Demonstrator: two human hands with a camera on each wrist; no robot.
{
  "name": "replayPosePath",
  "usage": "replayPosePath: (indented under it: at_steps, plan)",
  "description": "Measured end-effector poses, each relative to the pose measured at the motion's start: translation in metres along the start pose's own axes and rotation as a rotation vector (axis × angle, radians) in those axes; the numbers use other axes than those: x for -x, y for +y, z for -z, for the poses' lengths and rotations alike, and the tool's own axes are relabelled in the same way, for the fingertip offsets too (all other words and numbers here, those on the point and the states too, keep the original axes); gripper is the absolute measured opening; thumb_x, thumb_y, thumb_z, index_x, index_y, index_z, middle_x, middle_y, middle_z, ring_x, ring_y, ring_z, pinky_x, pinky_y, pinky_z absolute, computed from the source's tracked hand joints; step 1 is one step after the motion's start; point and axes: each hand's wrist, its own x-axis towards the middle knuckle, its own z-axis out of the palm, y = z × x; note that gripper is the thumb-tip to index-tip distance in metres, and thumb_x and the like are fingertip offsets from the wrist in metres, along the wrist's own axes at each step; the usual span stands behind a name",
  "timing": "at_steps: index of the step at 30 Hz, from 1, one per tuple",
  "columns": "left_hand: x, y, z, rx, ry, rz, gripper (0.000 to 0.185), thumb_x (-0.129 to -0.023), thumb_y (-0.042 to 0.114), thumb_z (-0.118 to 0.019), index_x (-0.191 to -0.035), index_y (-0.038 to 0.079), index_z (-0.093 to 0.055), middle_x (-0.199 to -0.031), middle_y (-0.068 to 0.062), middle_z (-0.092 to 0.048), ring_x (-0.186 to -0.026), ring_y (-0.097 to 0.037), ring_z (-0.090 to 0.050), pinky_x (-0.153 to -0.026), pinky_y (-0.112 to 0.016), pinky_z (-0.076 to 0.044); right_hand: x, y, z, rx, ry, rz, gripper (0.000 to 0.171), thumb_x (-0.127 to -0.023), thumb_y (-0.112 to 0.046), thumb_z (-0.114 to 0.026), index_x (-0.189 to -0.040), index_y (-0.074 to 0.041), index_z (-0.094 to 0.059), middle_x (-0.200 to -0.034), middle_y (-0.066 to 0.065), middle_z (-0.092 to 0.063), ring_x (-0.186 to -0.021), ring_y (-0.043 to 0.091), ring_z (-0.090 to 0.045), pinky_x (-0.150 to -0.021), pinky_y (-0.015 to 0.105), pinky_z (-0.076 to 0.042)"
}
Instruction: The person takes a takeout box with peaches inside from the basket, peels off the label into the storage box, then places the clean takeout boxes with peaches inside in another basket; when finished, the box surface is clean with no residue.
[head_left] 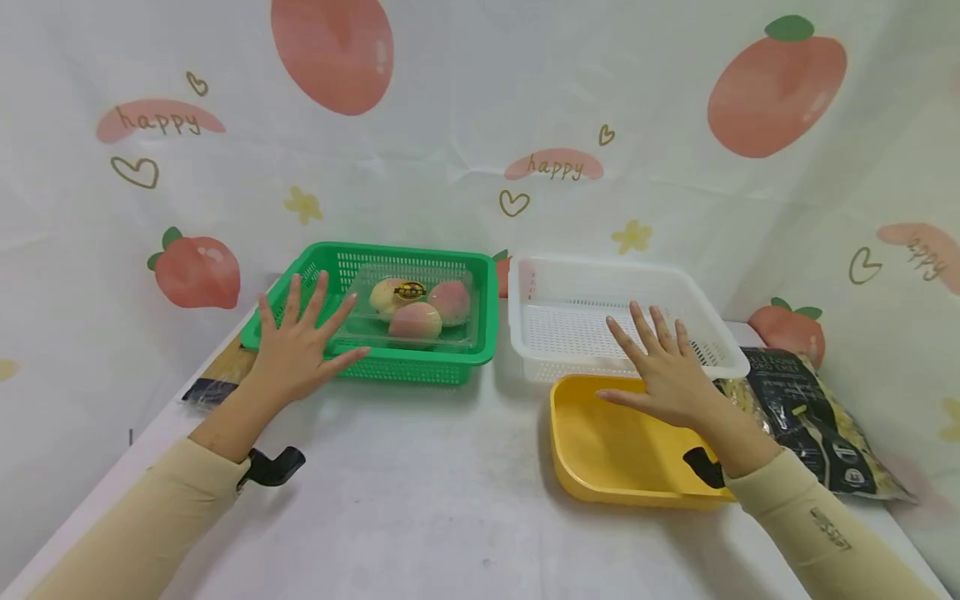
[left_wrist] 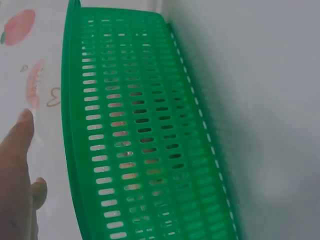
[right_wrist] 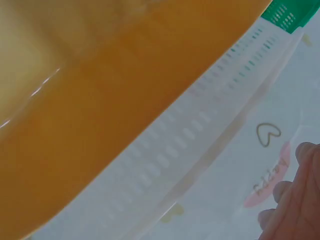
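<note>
We are looking at a green basket [head_left: 420, 367] of perforated plastic with a slight sheen, holding a clear, glossy plastic clamshell [head_left: 416, 312]. The white basket [head_left: 600, 362] is showing the same slotted plastic, more matt. The yellow tray [head_left: 600, 458] is gleaming as smooth, glossy plastic. A dark snack bag [head_left: 817, 417] is looking like shiny film. The table [head_left: 420, 500] is wearing a smooth, matt white cover.

Open tabletop [head_left: 420, 483] before 3 containers.

Left wrist view: green basket [left_wrist: 145, 150], slotted wall filling centre. Left hand [left_wrist: 15, 185] just left of basket rim, fingers [left_wrist: 22, 132] straight. White surface [left_wrist: 270, 100] right of basket.
</note>
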Motion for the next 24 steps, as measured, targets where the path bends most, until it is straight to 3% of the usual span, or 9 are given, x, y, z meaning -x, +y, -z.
replayPosePath:
  at_steps: [15, 24]
  plan:
    - [-0.041, -0.005, 0.008, 0.051, -0.176, 0.06, 0.08, -0.09, 0.067, -0.033, -0.151, 0.02, -0.013, -0.156, -0.018, 0.012, -0.139, -0.042, 0.021, -0.103, -0.071, 0.011, -0.046, -0.03, -0.006, -0.053, -0.034, 0.044, 0.091, -0.086, -0.064, -0.047, -0.151, -0.024, 0.001, -0.157, 0.011, 0.014, -0.143, 0.035, 0.015, -0.111, 0.062, 0.006]
    - [-0.069, -0.012, 0.013, 0.056, -0.248, 0.08, 0.078, -0.091, 0.063, -0.036, -0.151, 0.017, -0.015, -0.155, -0.021, 0.013, -0.138, -0.045, 0.02, -0.105, -0.067, 0.015, -0.071, -0.052, -0.008, -0.144, -0.061, 0.048, 0.087, -0.089, -0.063, -0.042, -0.151, -0.023, 0.002, -0.156, 0.008, 0.017, -0.143, 0.034, 0.018, -0.112, 0.06, 0.009]
